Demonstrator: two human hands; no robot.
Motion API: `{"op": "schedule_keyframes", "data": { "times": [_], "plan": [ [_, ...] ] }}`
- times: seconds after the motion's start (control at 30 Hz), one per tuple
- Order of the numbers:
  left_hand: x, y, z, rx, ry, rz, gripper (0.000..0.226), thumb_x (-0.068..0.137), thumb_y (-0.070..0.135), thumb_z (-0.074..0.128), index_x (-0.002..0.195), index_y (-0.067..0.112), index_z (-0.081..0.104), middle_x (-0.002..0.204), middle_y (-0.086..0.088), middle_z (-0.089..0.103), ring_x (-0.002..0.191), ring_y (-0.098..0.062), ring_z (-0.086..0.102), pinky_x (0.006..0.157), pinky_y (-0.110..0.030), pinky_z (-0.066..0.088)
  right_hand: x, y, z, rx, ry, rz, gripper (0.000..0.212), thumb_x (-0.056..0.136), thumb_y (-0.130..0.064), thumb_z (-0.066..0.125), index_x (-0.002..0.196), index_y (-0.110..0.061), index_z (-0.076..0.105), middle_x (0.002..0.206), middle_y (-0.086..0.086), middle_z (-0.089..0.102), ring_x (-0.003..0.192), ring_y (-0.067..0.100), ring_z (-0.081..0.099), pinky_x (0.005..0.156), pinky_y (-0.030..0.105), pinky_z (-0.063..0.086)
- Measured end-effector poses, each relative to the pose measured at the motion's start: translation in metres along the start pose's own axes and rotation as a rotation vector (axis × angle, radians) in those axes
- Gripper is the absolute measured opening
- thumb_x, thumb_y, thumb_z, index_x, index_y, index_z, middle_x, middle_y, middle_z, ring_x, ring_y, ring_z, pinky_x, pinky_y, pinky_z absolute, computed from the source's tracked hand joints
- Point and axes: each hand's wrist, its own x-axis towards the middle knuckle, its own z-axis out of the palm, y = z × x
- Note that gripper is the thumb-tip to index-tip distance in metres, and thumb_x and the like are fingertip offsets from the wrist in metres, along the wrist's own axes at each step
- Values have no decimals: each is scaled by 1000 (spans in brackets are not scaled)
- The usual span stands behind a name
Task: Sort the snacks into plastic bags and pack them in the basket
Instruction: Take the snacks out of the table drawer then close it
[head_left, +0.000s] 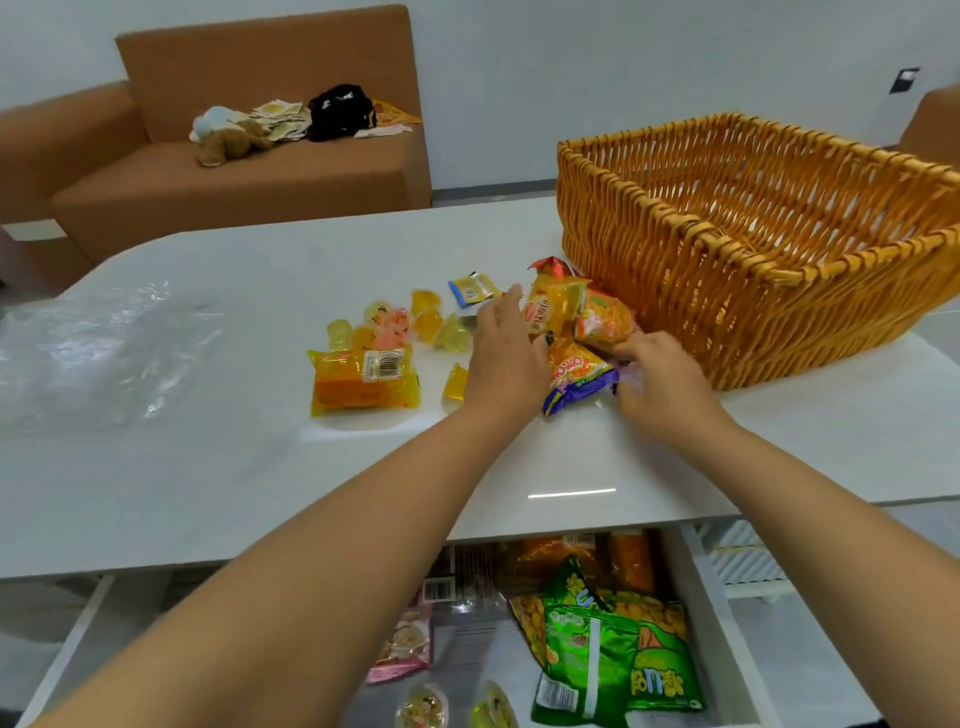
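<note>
Mostly yellow, glossy snack packets (571, 332) beside woven orange basket (753, 249).

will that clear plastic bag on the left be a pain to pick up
Probably. The clear plastic bag lies crumpled and flat on the glossy white table, so it looks thin, floppy and very light. It may slide or cling rather than lift cleanly.

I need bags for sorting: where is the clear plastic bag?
In the head view, the clear plastic bag lies on the white table's far left, left of the yellow snack packet.
</note>
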Motion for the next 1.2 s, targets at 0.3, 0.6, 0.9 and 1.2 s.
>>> {"op": "schedule_keyframes", "data": {
  "times": [0.3,0.6,0.9,1.2],
  "plan": [
    [-8,-33,38,341,-37,176,95,95,53,46,153,5,-11,162,-17,-14,149,-28,-15,122,-39,-3,-7,2,-9,34,60,-69,22,84,-2,58,105,-10,61,110,4,45,98,22,52,84,35,48],
    [-12,-29,34,339,45,207,85,98,38,50,154,5,-5,162,-16,-9,150,-30,-12,121,-41,-3,-20,0,-4,-93,-173,-163,25,90,-16,57,115,-15,57,113,-1,48,110,19,49,89,34,44],
    [-90,-35,-3,83,-128,344,65,98,27,42,155,13,14,164,-4,1,151,-15,0,122,-28,9,-61,-43,-32,21,-376,-271,11,89,-19,60,98,-20,66,90,-6,66,82,10,61,78,33,52],
    [-196,-91,-52,120,-50,531,39,86,19,55,124,17,49,125,-3,52,116,-11,50,103,-26,41,-122,-57,0,-427,-1149,-126,64,91,-42,57,145,-19,32,137,7,48,111,21,53,93,35,47]
  ]
}}
